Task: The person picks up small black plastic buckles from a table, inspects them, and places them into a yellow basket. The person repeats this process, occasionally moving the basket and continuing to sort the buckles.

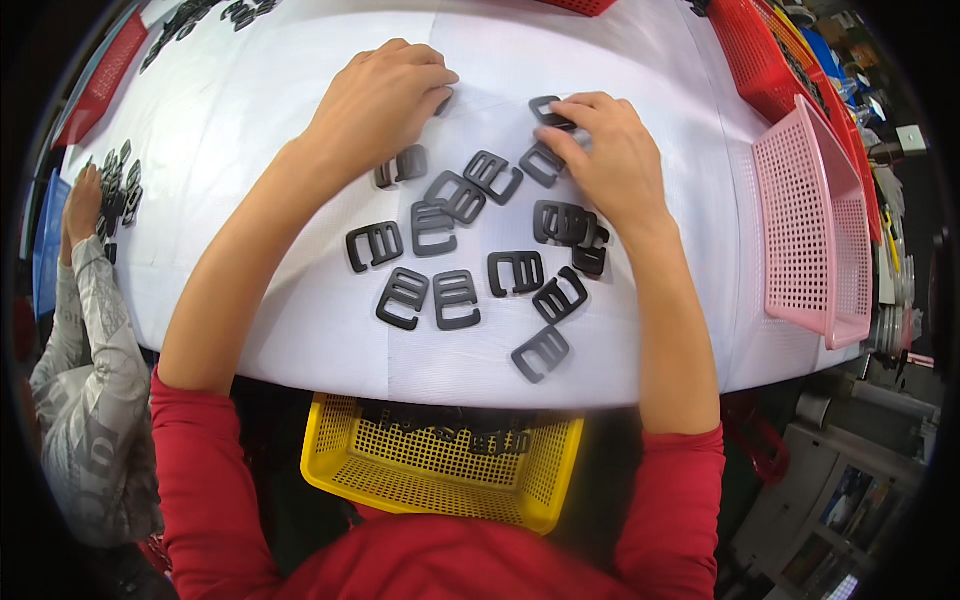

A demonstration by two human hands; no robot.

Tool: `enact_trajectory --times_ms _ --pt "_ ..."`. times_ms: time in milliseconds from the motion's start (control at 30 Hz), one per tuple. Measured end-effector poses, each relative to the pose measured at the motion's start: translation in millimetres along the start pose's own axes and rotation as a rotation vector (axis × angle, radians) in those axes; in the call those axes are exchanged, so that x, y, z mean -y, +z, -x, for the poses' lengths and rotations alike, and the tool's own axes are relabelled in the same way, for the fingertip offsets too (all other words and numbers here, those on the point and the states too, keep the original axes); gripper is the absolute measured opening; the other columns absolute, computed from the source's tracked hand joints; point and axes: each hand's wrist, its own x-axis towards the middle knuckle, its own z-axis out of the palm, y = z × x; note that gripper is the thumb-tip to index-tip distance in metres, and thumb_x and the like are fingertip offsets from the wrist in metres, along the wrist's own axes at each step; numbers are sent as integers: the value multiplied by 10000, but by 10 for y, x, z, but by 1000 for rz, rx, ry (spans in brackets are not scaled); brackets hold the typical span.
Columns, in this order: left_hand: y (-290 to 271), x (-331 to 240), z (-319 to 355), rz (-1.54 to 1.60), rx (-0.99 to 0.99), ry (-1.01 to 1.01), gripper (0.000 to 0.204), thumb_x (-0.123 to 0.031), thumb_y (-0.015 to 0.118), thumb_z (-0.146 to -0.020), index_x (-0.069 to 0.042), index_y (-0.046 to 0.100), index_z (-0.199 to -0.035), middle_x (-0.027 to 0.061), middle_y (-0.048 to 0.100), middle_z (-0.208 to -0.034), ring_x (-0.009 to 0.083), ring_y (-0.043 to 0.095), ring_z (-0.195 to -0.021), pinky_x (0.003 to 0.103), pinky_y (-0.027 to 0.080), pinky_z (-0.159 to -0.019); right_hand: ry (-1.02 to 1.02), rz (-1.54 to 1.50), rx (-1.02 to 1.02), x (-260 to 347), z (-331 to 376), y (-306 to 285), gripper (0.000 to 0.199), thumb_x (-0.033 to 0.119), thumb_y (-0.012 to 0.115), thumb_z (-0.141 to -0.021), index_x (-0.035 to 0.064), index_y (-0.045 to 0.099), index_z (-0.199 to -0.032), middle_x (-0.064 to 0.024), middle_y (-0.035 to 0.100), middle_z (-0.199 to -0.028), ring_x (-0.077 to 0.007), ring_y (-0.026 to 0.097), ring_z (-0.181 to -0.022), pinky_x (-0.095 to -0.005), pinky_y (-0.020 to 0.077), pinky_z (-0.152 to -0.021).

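Black plastic strap buckles, open-sided frames with crossbars, lie scattered over the white tabletop between my forearms. My right hand pinches one black buckle between thumb and fingers at the far side of the group. Another buckle lies just below that thumb. To the left, my left hand has its fingers curled together; a dark edge of a buckle shows at the fingertips, the rest hidden by the hand. Under its wrist lies a further buckle. Several overlap near my right forearm.
A yellow basket holding black buckles sits below the table's near edge. At the right stand a pink basket and red baskets. On the left, a co-worker's hand is at another buckle pile, beside a blue basket.
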Motion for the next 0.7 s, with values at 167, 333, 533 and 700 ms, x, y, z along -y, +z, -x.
enact_trajectory --times_ms 167,333,533,700 --pt "-10 -561 -31 216 -26 114 159 -146 652 -883 -69 726 -1001 69 672 -976 259 620 -932 388 500 -804 150 152 53 -26 -57 -85 202 234 674 -842 104 739 -982 -63 711 -846 -283 665 -852 -379 523 -771" --pt "166 -804 -55 92 88 206 221 -200 677 -867 -128 710 -1073 34 657 -1084 234 586 -1032 376 471 -873 432 196 128 -232 90 -513 297 263 702 -824 96 720 -1069 -96 718 -932 -275 679 -879 -396 514 -799" --pt "73 -906 42 342 95 275 354 -220 711 -834 -74 660 -1152 54 638 -1121 248 572 -1049 383 451 -886 316 -278 498 60 386 -760 329 167 761 -766 64 700 -1072 -100 697 -934 -262 670 -886 -352 519 -794" --pt "-4 -952 246 247 167 204 402 -177 743 -797 -82 640 -1174 74 625 -1068 253 574 -1040 396 452 -879 423 -379 445 184 496 -641 332 85 769 -738 28 688 -1055 -92 683 -874 -228 656 -808 -339 523 -723"
